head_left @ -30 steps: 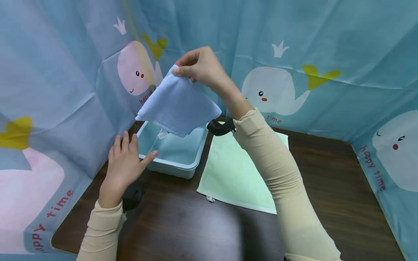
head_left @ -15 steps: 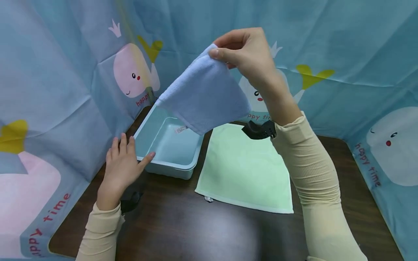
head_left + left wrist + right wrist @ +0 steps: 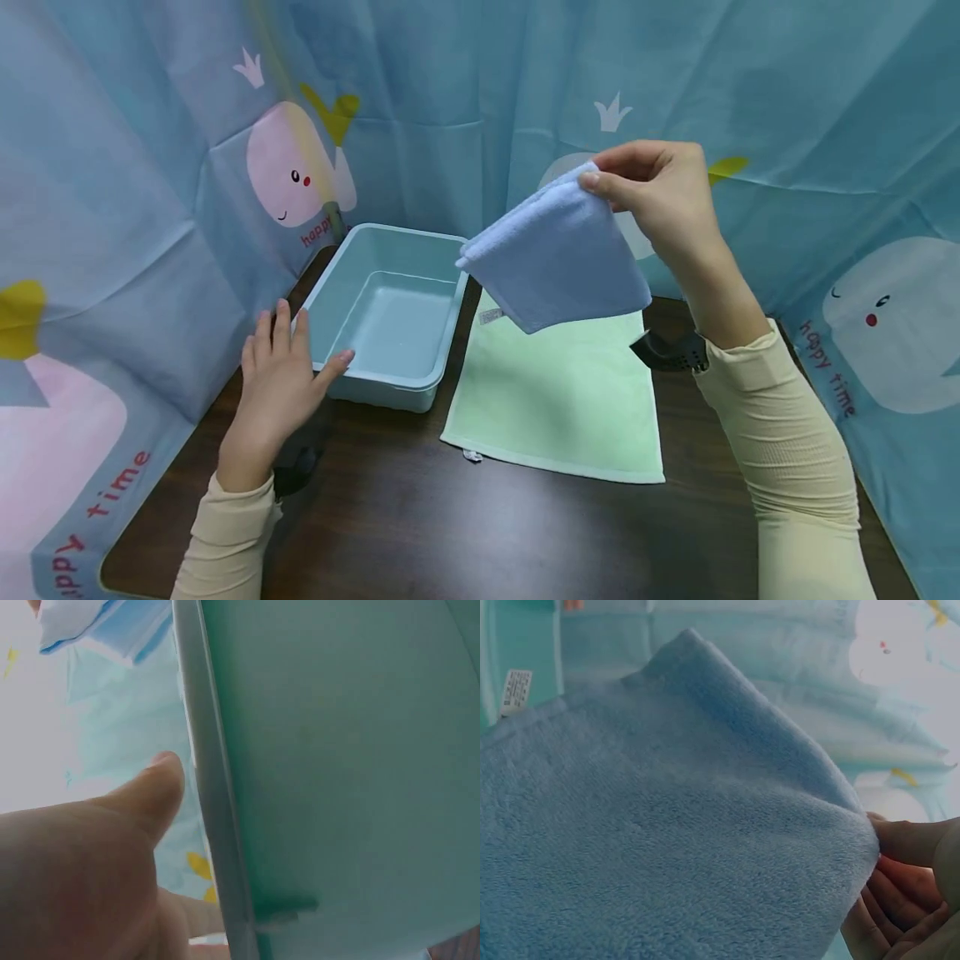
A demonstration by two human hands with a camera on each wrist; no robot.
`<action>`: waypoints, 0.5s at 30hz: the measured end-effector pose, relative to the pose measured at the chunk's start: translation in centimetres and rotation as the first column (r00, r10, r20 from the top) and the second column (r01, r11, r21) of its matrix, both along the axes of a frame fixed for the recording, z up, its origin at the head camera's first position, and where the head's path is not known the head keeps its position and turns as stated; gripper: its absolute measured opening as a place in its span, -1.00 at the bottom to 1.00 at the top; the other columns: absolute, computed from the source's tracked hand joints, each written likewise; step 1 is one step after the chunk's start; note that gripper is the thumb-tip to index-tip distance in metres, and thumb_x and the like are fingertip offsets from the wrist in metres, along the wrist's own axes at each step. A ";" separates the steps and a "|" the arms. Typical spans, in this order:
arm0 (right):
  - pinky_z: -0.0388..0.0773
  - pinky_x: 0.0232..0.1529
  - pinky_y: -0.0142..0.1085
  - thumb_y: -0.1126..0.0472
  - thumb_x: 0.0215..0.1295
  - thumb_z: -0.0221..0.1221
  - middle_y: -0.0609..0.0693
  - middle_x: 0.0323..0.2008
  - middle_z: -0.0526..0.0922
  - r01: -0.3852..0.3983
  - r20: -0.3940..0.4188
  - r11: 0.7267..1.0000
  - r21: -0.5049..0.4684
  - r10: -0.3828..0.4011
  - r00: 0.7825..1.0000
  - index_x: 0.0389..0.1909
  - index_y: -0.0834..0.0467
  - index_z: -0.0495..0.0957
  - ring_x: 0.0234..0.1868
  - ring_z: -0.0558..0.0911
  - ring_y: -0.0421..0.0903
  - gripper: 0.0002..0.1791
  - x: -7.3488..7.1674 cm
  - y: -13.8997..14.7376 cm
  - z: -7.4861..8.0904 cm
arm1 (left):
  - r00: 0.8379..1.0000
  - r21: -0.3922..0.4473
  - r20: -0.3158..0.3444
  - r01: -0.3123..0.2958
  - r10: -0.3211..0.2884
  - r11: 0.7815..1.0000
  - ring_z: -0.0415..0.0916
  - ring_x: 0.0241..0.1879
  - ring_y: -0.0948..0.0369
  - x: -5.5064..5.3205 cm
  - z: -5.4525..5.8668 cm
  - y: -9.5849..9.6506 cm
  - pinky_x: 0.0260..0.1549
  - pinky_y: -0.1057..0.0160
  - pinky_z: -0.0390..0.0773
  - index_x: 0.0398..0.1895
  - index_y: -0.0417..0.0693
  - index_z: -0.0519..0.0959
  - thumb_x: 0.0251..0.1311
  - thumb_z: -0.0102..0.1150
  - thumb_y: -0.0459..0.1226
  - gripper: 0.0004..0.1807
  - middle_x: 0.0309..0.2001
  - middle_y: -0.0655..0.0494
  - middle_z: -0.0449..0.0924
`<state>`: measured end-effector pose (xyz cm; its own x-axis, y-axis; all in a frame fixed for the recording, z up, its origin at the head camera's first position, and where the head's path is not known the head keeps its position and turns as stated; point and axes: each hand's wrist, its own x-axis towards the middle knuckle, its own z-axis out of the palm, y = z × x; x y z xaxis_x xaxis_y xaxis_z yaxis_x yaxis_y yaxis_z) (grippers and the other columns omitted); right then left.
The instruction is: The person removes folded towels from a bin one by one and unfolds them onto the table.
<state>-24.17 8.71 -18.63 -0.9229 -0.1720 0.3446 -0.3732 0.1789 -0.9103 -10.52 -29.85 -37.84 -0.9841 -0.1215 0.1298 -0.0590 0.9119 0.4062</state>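
A folded blue towel (image 3: 558, 258) hangs from my right hand (image 3: 667, 196), whose thumb and fingers pinch its upper corner. In the head view it is above the far part of a light green towel (image 3: 558, 392) spread on the table, and a small white tag shows under its lower left side. The right wrist view is mostly filled by the towel's fuzzy face. My left hand (image 3: 277, 379), fingers straight and spread, is at the near left corner of a light blue plastic bin (image 3: 382, 396). Nothing lies inside the bin.
The dark wooden table (image 3: 420, 517) is bordered at the back and sides by blue curtains (image 3: 442, 108) printed with whales. The bin stands left of the green towel with a narrow strip of table between them.
My right hand has carried the blue towel rightward from over the bin to over the green towel, rising and then lowering. The left hand stays at the bin.
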 end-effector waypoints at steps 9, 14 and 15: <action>0.63 -0.38 -0.49 0.22 0.08 0.46 -0.24 -0.45 0.75 0.152 -0.048 0.983 0.101 -0.148 0.988 -0.24 0.20 0.76 -0.40 0.66 -0.25 -0.77 1.5 4.3 -3.9 | 0.971 -0.084 -0.163 0.161 -0.173 0.983 -0.29 0.57 -0.29 -1.2 0.4 3.1 0.40 -0.41 -0.09 0.56 -0.23 0.00 0.28 0.16 0.14 -0.01 0.58 -0.32 -0.22; 0.63 -0.34 -0.52 0.18 0.13 0.43 -0.27 -0.41 0.75 0.204 -0.054 0.967 0.156 -0.197 0.979 -0.17 0.25 0.74 -0.39 0.66 -0.28 -0.71 2.9 6.3 -5.9 | 0.947 -0.132 -0.156 0.261 -0.280 0.956 -0.28 0.58 -0.23 -1.8 0.4 5.4 0.43 -0.38 -0.07 0.60 -0.09 -0.08 0.28 0.19 0.11 0.00 0.61 -0.20 -0.26; 0.63 -0.34 -0.53 0.17 0.13 0.43 -0.28 -0.41 0.74 0.216 -0.056 0.962 0.168 -0.210 0.976 -0.17 0.25 0.73 -0.40 0.66 -0.29 -0.71 3.2 6.6 -6.2 | 0.938 -0.147 -0.159 0.286 -0.308 0.947 -0.27 0.58 -0.22 -1.9 0.4 5.9 0.43 -0.36 -0.06 0.60 -0.07 -0.08 0.27 0.20 0.11 0.01 0.62 -0.18 -0.26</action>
